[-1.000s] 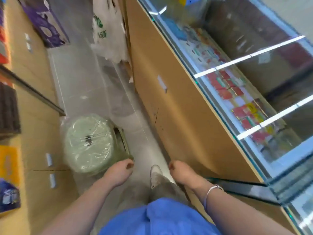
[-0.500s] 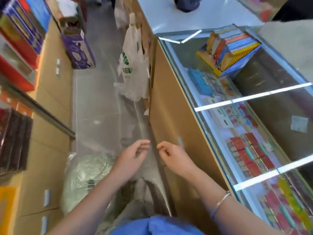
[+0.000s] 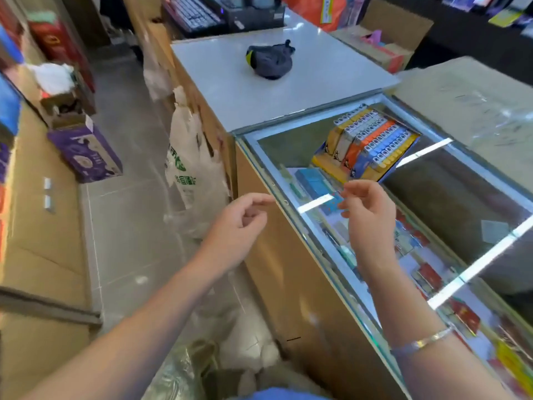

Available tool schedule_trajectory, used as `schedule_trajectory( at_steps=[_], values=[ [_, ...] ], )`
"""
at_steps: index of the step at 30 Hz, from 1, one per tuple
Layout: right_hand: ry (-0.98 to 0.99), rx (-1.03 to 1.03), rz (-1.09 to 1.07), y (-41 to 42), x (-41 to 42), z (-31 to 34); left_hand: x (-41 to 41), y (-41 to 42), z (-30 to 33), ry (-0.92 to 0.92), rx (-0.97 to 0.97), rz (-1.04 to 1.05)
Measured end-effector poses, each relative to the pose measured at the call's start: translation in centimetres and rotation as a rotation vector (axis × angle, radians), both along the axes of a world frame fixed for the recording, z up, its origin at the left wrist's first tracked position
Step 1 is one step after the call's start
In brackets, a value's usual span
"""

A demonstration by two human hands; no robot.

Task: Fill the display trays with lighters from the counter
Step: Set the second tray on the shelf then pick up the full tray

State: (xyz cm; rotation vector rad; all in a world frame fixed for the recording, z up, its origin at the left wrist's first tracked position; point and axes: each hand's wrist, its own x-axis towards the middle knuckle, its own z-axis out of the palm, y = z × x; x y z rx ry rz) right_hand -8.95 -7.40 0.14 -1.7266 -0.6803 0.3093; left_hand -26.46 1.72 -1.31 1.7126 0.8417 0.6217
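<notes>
Both hands, the left hand (image 3: pixel 239 223) and right hand (image 3: pixel 367 215), hang loosely curled holding nothing, while the lighter display tray (image 3: pixel 366 145) on the glass bench (image 3: pixel 461 197) at 1 o'clock looks pretty full already.

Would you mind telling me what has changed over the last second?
Both hands rose from low beside the knees: the left hand nears the counter edge, the right hand hovers above the glass counter. The lighter tray came into view. Both hands remain empty.
</notes>
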Motion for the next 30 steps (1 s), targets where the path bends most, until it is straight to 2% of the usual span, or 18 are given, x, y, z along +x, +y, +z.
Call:
schedule_trajectory(
  at_steps=[7, 12, 16, 21, 26, 30],
  values=[
    [0.216, 0.054, -0.357, 2.7, 7.9, -0.9, 10.1, 5.9, 1.2, -0.055, -0.009, -0.086],
    [0.415, 0.055, -0.369, 4.2, 12.2, -2.1, 18.1, 8.8, 0.7, -0.151, -0.148, -0.010],
    [0.542, 0.090, -0.354, 5.4, 13.6, -3.0, 22.1, 11.1, -0.3, -0.091, -0.330, -0.042],
    [0.536, 0.149, -0.372, 5.9, 14.0, -3.7, 24.0, 12.8, -0.6, -0.052, -0.520, -0.265],
    [0.577, 0.241, -0.421, 7.1, 13.2, -3.6, 24.8, 13.4, -1.0, -0.007, -0.508, -0.463],
    [0.665, 0.347, -0.509, 7.9, 12.3, -3.3, 24.7, 14.2, -1.4, -0.031, -0.572, -0.611]
  ],
)
